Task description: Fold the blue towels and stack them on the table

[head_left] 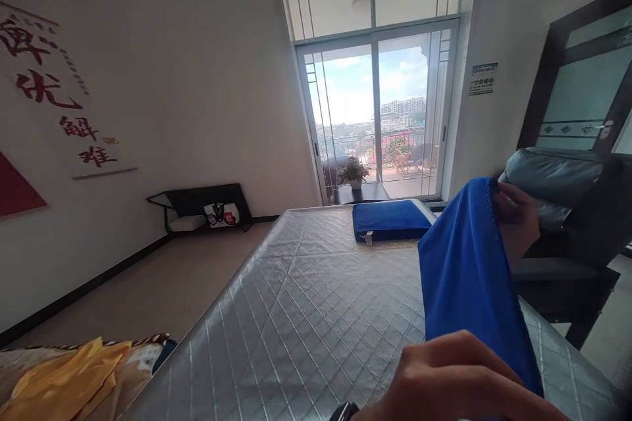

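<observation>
A piece of bright blue cloth (464, 270) hangs between my two hands, above the right side of a silver quilted mattress (316, 316). My right hand (518, 220) is closed on its upper edge, where a stitched seam runs down. Low in the view, my left hand (449, 378) has its fingers bent over the cloth's lower part; the fingertips are hidden. A dark watch (344, 411) shows at the left wrist. Farther back on the mattress lies a flat blue cushion-like block (390, 218) with a small white tag at its front edge.
A dark grey padded chair (557, 210) stands close on the right. Yellow cloth (74, 378) lies at the lower left. Beyond the mattress, a potted plant (353, 171) sits on a dark table before glass sliding doors. A low black rack (205, 204) holds a bag by the wall.
</observation>
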`<state>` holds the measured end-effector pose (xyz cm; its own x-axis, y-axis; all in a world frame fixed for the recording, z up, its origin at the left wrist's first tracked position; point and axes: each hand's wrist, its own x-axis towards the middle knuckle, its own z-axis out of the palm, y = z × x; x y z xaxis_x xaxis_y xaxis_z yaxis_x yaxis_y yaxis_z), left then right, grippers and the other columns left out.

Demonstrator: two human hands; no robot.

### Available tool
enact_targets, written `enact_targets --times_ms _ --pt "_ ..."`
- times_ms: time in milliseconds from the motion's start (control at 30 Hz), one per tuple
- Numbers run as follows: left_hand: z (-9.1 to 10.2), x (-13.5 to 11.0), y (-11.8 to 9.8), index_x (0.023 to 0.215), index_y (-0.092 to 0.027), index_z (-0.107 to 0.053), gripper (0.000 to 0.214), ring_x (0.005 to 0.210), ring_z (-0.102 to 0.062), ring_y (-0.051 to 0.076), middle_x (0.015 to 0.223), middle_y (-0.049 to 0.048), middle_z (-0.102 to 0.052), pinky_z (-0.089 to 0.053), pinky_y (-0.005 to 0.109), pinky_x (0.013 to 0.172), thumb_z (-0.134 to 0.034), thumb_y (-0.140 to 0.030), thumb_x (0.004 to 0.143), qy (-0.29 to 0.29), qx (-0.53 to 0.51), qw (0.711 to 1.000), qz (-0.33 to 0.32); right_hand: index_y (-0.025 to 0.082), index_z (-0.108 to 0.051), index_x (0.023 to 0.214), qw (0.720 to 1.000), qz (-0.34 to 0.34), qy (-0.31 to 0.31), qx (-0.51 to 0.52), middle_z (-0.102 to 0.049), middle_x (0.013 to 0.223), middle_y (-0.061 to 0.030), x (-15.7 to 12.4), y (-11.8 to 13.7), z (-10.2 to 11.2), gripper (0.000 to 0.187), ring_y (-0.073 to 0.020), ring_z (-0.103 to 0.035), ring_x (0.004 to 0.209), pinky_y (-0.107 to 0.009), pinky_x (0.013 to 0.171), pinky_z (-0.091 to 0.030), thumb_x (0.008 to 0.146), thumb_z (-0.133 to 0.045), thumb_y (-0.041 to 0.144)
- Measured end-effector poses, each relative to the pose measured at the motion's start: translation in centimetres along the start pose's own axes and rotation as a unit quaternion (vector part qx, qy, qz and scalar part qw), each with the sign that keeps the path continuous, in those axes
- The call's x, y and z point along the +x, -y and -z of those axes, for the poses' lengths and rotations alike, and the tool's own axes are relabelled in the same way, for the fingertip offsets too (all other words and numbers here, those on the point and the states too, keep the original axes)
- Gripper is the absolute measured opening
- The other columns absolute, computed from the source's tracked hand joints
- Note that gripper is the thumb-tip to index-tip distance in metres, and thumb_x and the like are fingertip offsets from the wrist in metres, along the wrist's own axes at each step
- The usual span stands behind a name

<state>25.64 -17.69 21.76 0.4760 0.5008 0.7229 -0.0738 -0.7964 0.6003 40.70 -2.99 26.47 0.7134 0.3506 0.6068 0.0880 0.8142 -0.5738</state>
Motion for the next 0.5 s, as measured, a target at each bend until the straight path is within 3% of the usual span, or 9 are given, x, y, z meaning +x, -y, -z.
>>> enact_targets --times_ms 67,167,300,400,500 --pt "-0.1 0.1 -0.2 0.084 -0.026 -0.078 0.021 0.069 -0.067 0.012 0.081 0.0022 -0.073 -0.057 0.020 0.068 -0.066 -0.043 0.091 -0.027 -0.002 1.000 -0.013 0.027 -0.061 0.105 1.000 0.015 0.012 0.018 -0.071 0.101 -0.0058 0.2 -0.2 0.3 0.030 -0.0255 -0.067 0.104 -0.047 0.096 -0.054 0.080 -0.073 0.035" --pt "1.1 -0.2 -1.0 0.092 -0.025 -0.078 0.008 0.071 -0.066 0.012 0.083 0.0036 -0.072 -0.057 0.021 0.069 -0.074 -0.030 0.087 -0.121 0.004 0.993 0.001 0.026 -0.057 0.113 0.997 0.004 0.061 0.040 -0.070 0.112 -0.0062 0.2 -0.4 0.0 0.038 -0.0240 -0.065 0.111 -0.047 0.103 -0.051 0.079 -0.073 0.031" --pt "4.6 -2.4 -0.7 0.091 -0.024 -0.076 0.007 0.074 -0.065 0.012 0.083 0.0024 -0.068 -0.055 0.022 0.071 -0.071 -0.021 0.087 -0.221 0.034 0.973 0.060 0.025 -0.054 0.119 0.978 -0.034 0.203 0.039 -0.067 0.122 -0.0053 -1.6 -2.6 -2.9 0.047 -0.0212 -0.062 0.119 -0.045 0.111 -0.045 0.077 -0.073 0.030" --pt "8.3 -6.8 2.1 0.090 -0.024 -0.074 0.007 0.079 -0.066 0.014 0.088 0.0030 -0.068 -0.056 0.022 0.069 -0.069 -0.029 0.088 -0.282 0.093 0.944 0.144 0.027 -0.052 0.125 0.931 -0.089 0.355 0.004 -0.066 0.125 -0.0060 -5.3 -6.4 -6.5 0.047 -0.0205 -0.060 0.122 -0.044 0.111 -0.044 0.081 -0.068 0.032" --pt "11.6 -13.5 6.2 0.091 -0.023 -0.072 0.019 0.081 -0.070 0.017 0.089 0.0029 -0.071 -0.058 0.027 0.075 -0.068 -0.041 0.086 -0.330 0.168 0.892 0.258 0.028 -0.047 0.137 0.841 -0.125 0.525 -0.048 -0.064 0.130 -0.0069 -10.7 -10.4 -8.5 0.057 -0.0220 -0.057 0.126 -0.046 0.110 -0.043 0.082 -0.064 0.027"
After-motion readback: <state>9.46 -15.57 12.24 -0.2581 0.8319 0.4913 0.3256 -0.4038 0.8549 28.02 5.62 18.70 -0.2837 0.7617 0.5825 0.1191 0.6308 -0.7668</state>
